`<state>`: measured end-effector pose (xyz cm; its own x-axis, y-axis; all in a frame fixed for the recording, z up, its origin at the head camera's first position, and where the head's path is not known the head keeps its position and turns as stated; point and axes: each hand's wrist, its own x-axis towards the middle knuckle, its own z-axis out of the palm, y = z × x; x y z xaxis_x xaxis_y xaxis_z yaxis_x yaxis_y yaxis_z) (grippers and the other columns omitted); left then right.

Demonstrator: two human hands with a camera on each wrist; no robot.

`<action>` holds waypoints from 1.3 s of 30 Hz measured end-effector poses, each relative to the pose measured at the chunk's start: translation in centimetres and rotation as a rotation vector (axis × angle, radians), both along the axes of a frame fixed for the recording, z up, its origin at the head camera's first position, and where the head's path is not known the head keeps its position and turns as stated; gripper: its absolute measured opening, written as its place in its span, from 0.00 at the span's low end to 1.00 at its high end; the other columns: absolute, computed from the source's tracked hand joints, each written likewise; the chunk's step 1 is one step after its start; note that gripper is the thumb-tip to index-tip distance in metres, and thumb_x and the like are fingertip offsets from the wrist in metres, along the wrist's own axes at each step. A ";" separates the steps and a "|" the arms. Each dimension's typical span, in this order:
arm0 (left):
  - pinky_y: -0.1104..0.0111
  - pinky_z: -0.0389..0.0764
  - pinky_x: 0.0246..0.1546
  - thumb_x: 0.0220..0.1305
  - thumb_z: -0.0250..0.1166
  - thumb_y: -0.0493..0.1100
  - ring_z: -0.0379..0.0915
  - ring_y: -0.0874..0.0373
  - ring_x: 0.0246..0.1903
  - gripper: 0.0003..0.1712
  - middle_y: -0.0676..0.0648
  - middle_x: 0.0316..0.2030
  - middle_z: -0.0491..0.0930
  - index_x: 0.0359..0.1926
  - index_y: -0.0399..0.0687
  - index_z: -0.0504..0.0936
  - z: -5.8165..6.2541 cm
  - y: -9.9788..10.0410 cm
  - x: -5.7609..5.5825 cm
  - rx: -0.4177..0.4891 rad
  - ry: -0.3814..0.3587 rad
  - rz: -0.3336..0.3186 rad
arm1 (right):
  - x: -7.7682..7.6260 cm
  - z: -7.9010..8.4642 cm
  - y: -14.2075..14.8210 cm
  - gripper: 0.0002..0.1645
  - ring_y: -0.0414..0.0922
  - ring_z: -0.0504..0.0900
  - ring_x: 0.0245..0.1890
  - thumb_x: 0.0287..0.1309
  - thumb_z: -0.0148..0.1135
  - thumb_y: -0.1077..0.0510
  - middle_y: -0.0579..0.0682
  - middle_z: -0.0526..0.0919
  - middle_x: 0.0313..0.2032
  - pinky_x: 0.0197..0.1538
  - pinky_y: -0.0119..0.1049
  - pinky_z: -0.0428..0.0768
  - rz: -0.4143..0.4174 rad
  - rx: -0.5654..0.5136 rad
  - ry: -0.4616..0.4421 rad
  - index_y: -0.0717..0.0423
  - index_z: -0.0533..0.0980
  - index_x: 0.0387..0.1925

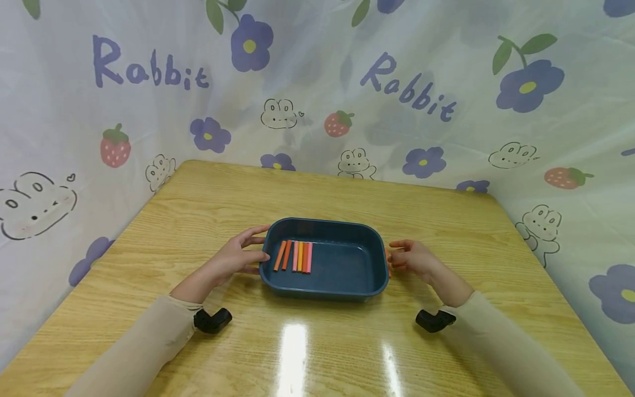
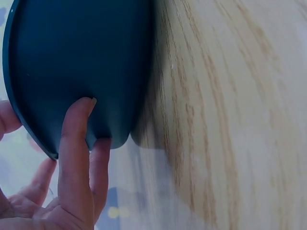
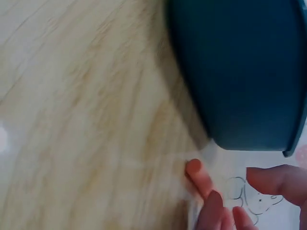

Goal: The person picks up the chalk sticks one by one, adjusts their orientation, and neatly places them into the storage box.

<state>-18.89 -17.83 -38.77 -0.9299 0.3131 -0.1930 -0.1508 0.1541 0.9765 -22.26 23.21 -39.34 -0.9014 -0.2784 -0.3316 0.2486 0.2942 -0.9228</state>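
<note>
A dark blue plastic basin (image 1: 342, 292) with rounded corners stands on the wooden table. Several coloured chalk-like sticks (image 1: 302, 257), orange, red, pink and yellow, lie side by side in its left half. At its left end my left hand (image 1: 235, 255) grips the rim, thumb over the edge and fingers against the outer wall (image 2: 86, 62). Just outside the right end, my right hand (image 1: 414, 258) is low over the table beside orange sticks (image 1: 388, 263), partly hidden by basin and fingers. In the right wrist view, fingertips reach an orange stick (image 3: 199, 175), with the thumb spread apart.
A pale wood-grain table (image 1: 317, 353) extends around the basin. White cloth (image 1: 317, 66) printed with rabbits, flowers and strawberries hangs behind it and at both sides. Black wrist mounts (image 1: 213, 321) sit at the cuffs of both beige sleeves.
</note>
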 end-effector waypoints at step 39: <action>0.55 0.81 0.38 0.60 0.60 0.34 0.73 0.42 0.48 0.41 0.31 0.64 0.55 0.71 0.49 0.54 -0.1 -0.1 -0.1 0.004 0.005 -0.010 | -0.8 0.6 0.2 0.37 0.44 0.81 0.29 0.58 0.53 0.72 0.51 0.80 0.32 0.39 0.38 0.81 -0.064 -0.128 -0.169 0.68 0.50 0.66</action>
<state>-18.95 -17.94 -38.90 -0.9278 0.3230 -0.1866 -0.1441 0.1512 0.9779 -23.04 23.43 -38.73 -0.8530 -0.2718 -0.4456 0.4177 0.1564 -0.8950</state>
